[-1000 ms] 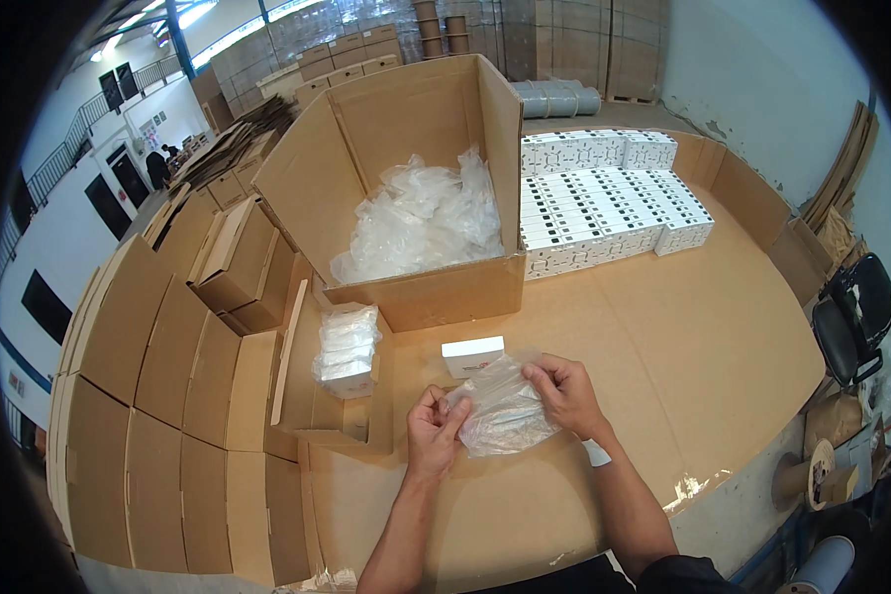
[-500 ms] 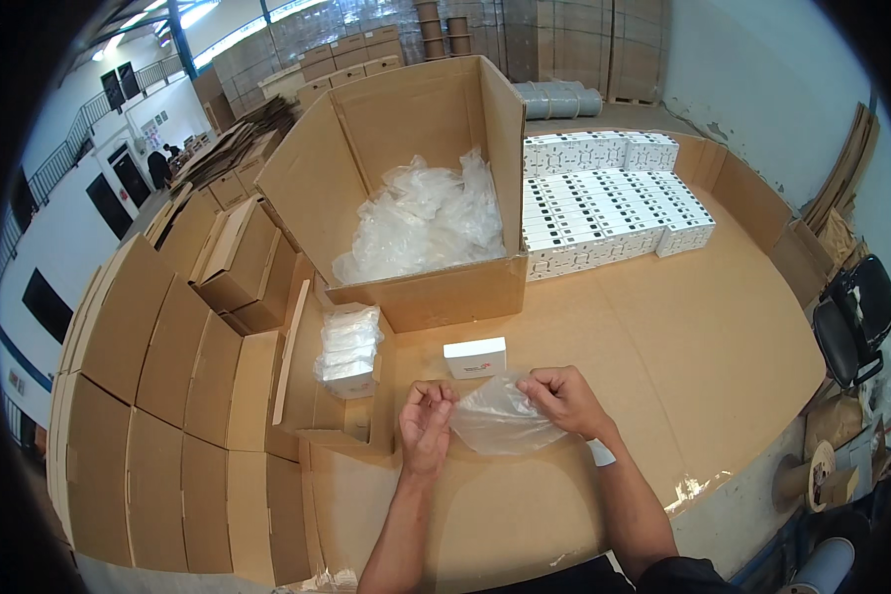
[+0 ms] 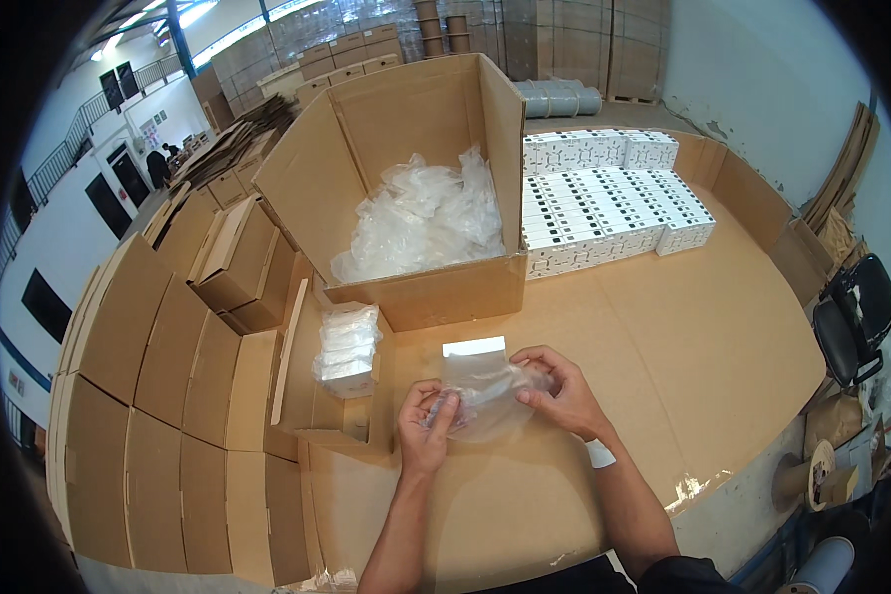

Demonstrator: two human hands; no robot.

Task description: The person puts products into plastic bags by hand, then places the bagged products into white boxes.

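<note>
A clear plastic bag (image 3: 490,404) is stretched between my two hands above the cardboard-covered table. My left hand (image 3: 427,424) pinches its left side between thumb and fingers. On the other side, my right hand (image 3: 561,392) grips the bag's upper right edge. Just behind the bag stands a small white box (image 3: 473,348), its lower part seen through the plastic. Whether the bag touches that box I cannot tell. To the left, an open carton (image 3: 312,424) holds several bagged white boxes (image 3: 347,348) in a row.
A large open carton (image 3: 426,299) full of loose clear bags (image 3: 421,218) stands behind my hands. Stacked white boxes (image 3: 604,213) fill the table's back right. Brown cartons (image 3: 153,436) line the left side. A black chair (image 3: 851,322) is beyond the right edge.
The bag has moved up in front of the white box and now covers its lower part. My left thumb has closed onto the bag, and my right hand has turned, its fingers spreading along the edge.
</note>
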